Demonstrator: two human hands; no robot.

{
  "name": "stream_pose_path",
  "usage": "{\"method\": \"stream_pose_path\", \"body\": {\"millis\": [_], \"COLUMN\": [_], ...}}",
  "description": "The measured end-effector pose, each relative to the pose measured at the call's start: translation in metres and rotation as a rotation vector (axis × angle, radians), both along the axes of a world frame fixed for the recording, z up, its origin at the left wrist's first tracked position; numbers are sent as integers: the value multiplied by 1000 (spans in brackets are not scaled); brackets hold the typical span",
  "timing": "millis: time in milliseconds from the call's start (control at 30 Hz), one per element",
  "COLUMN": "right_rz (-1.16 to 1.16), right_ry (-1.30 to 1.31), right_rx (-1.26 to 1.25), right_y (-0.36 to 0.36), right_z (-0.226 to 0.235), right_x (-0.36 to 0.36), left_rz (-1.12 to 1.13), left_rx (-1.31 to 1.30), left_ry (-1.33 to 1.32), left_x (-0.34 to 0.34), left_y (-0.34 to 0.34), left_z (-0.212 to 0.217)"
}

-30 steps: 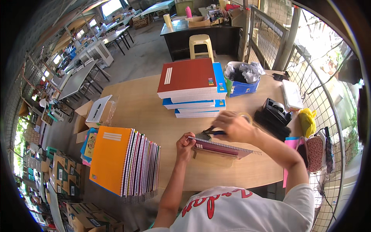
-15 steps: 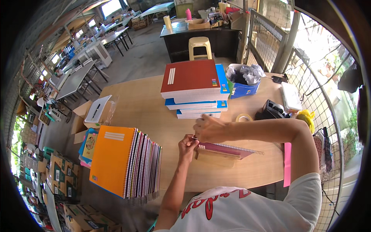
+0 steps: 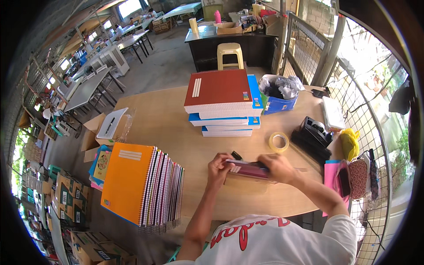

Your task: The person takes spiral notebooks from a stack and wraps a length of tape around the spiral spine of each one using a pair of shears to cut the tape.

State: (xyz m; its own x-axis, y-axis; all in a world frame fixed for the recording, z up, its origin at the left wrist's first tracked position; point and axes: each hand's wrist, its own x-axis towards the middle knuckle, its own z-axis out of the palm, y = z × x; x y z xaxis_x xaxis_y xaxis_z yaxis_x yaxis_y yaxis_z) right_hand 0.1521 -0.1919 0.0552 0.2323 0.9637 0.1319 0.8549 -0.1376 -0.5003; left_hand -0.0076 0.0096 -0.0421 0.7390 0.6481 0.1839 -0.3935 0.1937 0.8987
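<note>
A maroon spiral notebook (image 3: 251, 172) rests on its edge in front of me, spine up, against a light wooden block (image 3: 247, 180). My left hand (image 3: 218, 168) is closed at the notebook's left end, thumb and fingers pinched there. Over the spine, my right hand (image 3: 278, 168) is closed round the dark handle of a slim tool (image 3: 240, 163). Its thin greyish part points toward my left fingertips; its exact kind is unclear. Just beyond lies a small black object (image 3: 236, 155), too small to name. My right hand hides part of the wire binding.
Ahead stand stacked maroon and blue notebooks (image 3: 223, 90). To the left is a pile of spiral notebooks with an orange cover (image 3: 126, 181). A tape roll (image 3: 278, 142), a black tape dispenser (image 3: 316, 131) and a bag-filled blue box (image 3: 282, 104) are on the right. Wire mesh borders that side.
My right hand has moved right and nearer me, from beside my left hand to over the notebook's spine, where the dark-handled tool now shows. My left hand stays near the notebook's left end.
</note>
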Motion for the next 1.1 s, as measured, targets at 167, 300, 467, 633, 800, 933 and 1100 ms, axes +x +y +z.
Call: {"method": "stream_pose_path", "body": {"millis": [167, 300, 467, 633, 800, 933, 1100], "right_rz": [-584, -776, -1010, -1073, -962, -817, -664], "right_ry": [867, 1007, 420, -258, -104, 41, 704], "right_rx": [322, 367, 37, 20, 120, 209, 353], "right_y": [-137, -216, -291, -238, -205, -162, -80], "right_z": [55, -31, -198, -180, -139, -92, -31], "right_x": [60, 105, 96, 73, 68, 66, 82], "left_rz": [509, 803, 1, -199, -303, -343, -420], "left_rx": [484, 681, 1224, 1668, 1728, 1651, 1542], "left_ry": [138, 714, 436, 359, 573, 491, 503], "left_x": [30, 71, 163, 182, 203, 208, 209], "left_y": [101, 236, 178, 113, 105, 109, 113], "left_z": [99, 138, 188, 179, 171, 173, 179]}}
